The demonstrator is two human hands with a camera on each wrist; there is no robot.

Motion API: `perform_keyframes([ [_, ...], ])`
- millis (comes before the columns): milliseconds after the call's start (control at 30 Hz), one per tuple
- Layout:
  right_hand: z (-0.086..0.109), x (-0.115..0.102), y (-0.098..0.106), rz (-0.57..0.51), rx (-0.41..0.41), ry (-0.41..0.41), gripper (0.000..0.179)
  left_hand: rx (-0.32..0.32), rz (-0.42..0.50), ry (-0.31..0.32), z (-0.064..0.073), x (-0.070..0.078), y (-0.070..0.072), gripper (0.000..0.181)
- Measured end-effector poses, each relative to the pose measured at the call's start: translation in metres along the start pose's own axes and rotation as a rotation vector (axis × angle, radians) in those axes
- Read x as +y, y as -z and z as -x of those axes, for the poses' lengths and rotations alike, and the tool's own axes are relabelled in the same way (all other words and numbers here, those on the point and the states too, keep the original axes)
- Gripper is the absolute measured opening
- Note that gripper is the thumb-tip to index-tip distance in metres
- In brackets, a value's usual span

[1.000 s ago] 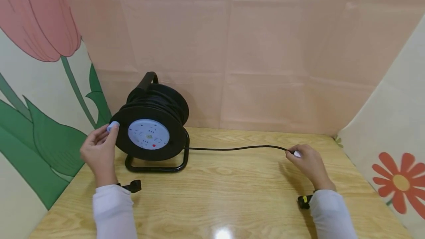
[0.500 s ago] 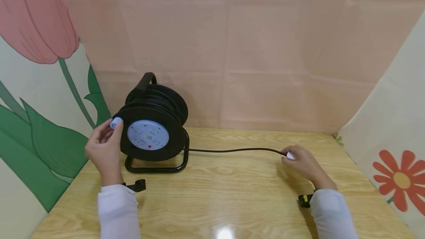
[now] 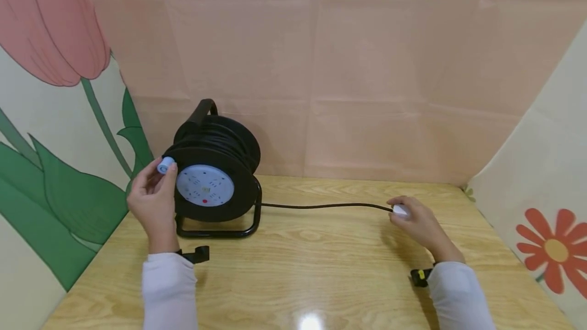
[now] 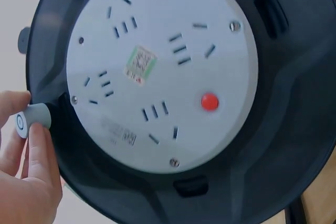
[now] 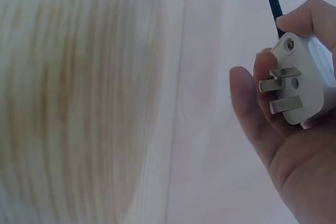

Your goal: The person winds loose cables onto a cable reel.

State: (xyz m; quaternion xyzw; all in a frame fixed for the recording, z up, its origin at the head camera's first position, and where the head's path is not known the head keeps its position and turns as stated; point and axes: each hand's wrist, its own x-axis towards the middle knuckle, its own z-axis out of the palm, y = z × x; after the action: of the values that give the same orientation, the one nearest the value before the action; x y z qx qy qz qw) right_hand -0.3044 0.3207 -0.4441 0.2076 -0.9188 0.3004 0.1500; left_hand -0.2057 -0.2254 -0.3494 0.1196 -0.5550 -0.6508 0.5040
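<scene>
A black cable reel [image 3: 202, 157] stands on the left of the table, cable wound round its drum. Its front carries a round white socket panel [image 4: 157, 77] with a red button [image 4: 210, 102]. My left hand [image 3: 156, 197] pinches the small pale crank knob [image 4: 34, 119] at the reel's left rim between thumb and fingers. Far to the right, my right hand [image 3: 419, 223] holds a white three-pin plug [image 5: 304, 80], its metal pins bare in the right wrist view. The black cable [image 3: 321, 207] runs from the reel's lower right to this plug.
The reel rests on a black tube stand [image 3: 215, 235] and has a carrying handle [image 3: 202, 112] on top. A pink backdrop [image 3: 367, 65] rises behind the wooden table [image 3: 298, 264]. Flower-printed panels flank both sides.
My left hand has carried the knob up and to the right along the rim, and the socket panel has turned slightly. My right hand with the plug has shifted a little left, towards the reel.
</scene>
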Motion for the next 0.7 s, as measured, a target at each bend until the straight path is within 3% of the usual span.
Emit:
perform_keyframes([
  [167,-0.002,-0.005,-0.002,0.007,0.019,-0.008,0.028,-0.035,-0.002,-0.008,0.006,0.004,-0.006,0.036],
  [533,-0.008,-0.016,-0.011,-0.02,-0.079,-0.03,0.032,-0.127,-0.012,-0.124,0.014,0.003,-0.016,0.033],
  [700,-0.006,-0.018,-0.015,-0.027,-0.091,-0.032,0.031,-0.159,-0.046,-0.139,0.016,0.005,-0.018,0.033],
])
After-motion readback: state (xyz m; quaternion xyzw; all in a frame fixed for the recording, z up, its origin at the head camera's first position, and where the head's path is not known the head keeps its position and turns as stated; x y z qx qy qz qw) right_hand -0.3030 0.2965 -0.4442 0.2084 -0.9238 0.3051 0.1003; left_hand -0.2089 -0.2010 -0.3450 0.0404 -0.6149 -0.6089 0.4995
